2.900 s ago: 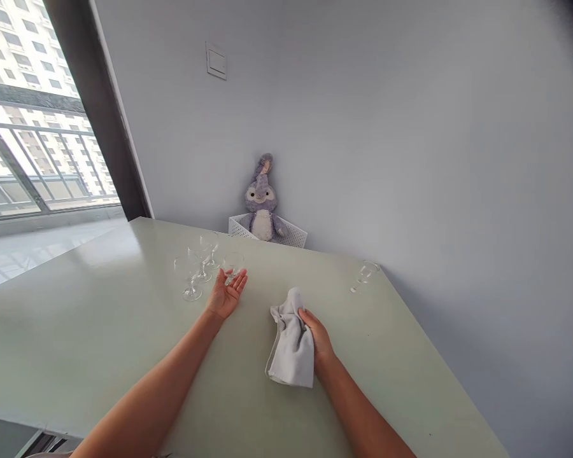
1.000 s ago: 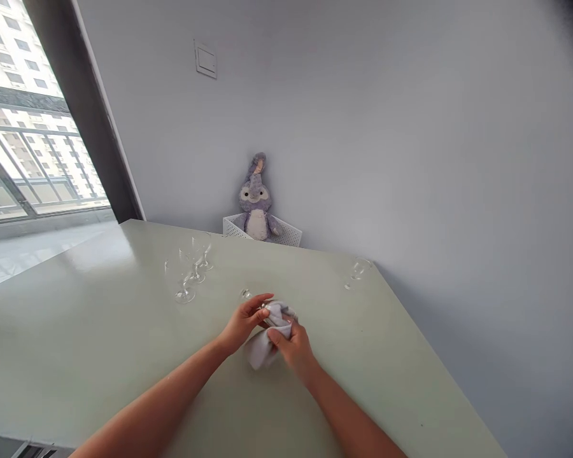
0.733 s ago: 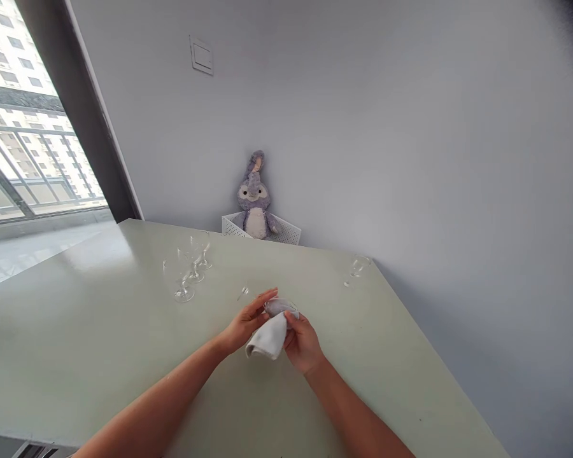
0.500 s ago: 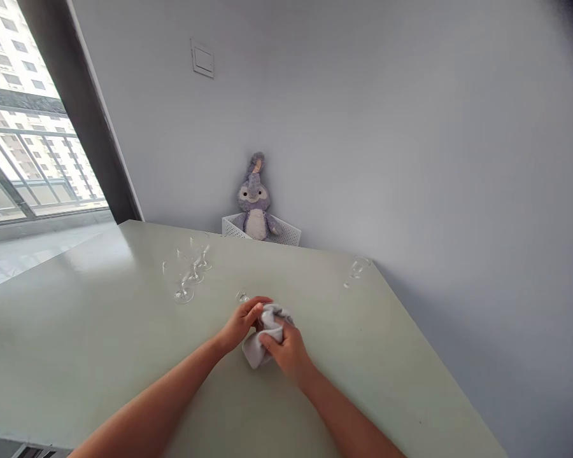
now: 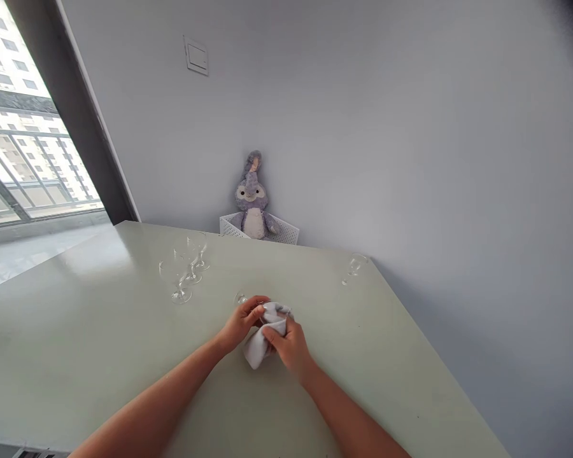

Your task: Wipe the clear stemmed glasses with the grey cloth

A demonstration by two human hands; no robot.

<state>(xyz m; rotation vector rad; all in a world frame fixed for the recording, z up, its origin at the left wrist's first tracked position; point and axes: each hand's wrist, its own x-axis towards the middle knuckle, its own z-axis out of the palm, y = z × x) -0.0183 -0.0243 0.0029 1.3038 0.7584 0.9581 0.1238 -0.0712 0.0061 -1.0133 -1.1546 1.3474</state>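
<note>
My left hand (image 5: 245, 322) is closed around a stemmed glass (image 5: 240, 298); only its clear foot shows, poking out beyond the fingers, and the bowl is hidden by hand and cloth. A pale grey-white cloth (image 5: 256, 350) is gripped in my right hand (image 5: 292, 346), bunched against the glass's bowl end. One corner of the cloth hangs down between my wrists. Whether the cloth reaches inside the bowl, I cannot tell.
Three clear stemmed glasses (image 5: 181, 294) stand in a row on the pale green table (image 5: 100, 343), left of my hands. Another glass (image 5: 356, 266) is near the far right corner. Behind the table edge, a plush rabbit (image 5: 253, 222) sits in a white perforated basket (image 5: 286, 234) against the wall.
My right hand and the cloth have shifted slightly, and the cloth's folds lie differently around the bowl end. My left hand keeps its hold. The whole view has drifted a little.
</note>
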